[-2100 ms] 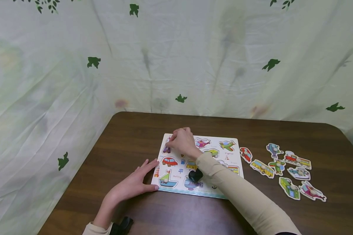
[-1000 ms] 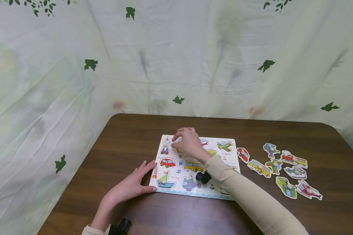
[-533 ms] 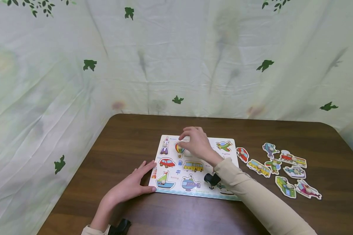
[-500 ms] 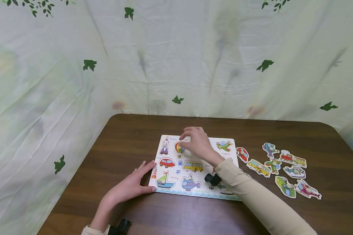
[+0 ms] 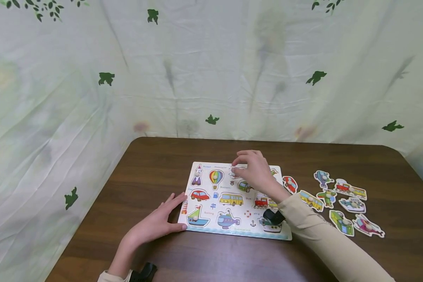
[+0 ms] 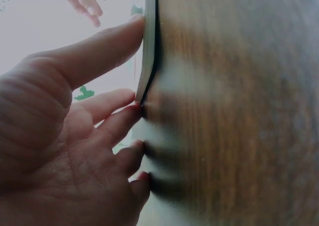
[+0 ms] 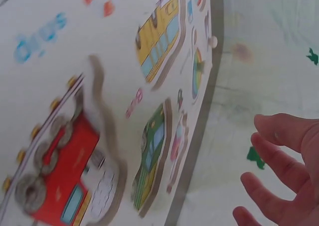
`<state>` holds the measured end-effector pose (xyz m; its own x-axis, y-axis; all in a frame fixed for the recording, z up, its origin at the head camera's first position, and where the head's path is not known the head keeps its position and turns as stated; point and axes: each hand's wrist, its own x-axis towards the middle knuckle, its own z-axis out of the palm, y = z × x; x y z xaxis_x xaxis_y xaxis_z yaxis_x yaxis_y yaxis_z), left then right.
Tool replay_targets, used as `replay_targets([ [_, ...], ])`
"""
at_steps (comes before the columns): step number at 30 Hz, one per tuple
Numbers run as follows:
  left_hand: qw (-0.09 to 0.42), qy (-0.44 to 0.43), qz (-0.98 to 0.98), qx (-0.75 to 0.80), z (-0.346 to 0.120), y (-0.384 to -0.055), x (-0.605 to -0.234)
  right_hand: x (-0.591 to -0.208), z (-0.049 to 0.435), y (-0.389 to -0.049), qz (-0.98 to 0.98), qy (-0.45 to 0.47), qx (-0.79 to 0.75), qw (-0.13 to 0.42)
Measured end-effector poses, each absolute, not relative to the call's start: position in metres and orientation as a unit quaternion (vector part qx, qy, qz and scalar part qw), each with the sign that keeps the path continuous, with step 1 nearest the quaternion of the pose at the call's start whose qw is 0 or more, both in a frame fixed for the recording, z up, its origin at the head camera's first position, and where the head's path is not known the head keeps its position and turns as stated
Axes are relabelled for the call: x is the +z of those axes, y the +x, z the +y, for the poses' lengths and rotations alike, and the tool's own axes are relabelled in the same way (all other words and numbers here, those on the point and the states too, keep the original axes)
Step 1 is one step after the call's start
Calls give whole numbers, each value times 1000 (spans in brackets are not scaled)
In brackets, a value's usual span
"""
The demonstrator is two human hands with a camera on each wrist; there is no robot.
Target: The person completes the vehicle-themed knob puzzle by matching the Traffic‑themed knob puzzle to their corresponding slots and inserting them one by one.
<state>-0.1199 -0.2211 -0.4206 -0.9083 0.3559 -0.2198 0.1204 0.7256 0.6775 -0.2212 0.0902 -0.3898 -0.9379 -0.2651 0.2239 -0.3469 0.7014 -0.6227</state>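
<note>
Above the board (image 5: 246, 206), seemingly, right grip (image 5: 255, 169).

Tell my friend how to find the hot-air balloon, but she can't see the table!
On the dark wooden table lies a white puzzle board. In its far row, just right of the purple-based rocket, is the hot-air balloon. Unlike the thin, pointy rocket and the all-red car nearby, it has a big round top with bright, many-coloured stripes.

Beige sleeves (image 5: 333, 239), black wrist cameras (image 5: 273, 216)
</note>
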Motion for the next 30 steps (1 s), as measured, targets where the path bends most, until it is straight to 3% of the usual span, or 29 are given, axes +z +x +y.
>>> replay_targets([
  [18,168,135,915,341,-221,-121,-423,-401,156,-207,-927,144,339,74],
  [30,170,132,911,351,-222,-120,-422,-405,197,-200,-931,118,341,47],
])
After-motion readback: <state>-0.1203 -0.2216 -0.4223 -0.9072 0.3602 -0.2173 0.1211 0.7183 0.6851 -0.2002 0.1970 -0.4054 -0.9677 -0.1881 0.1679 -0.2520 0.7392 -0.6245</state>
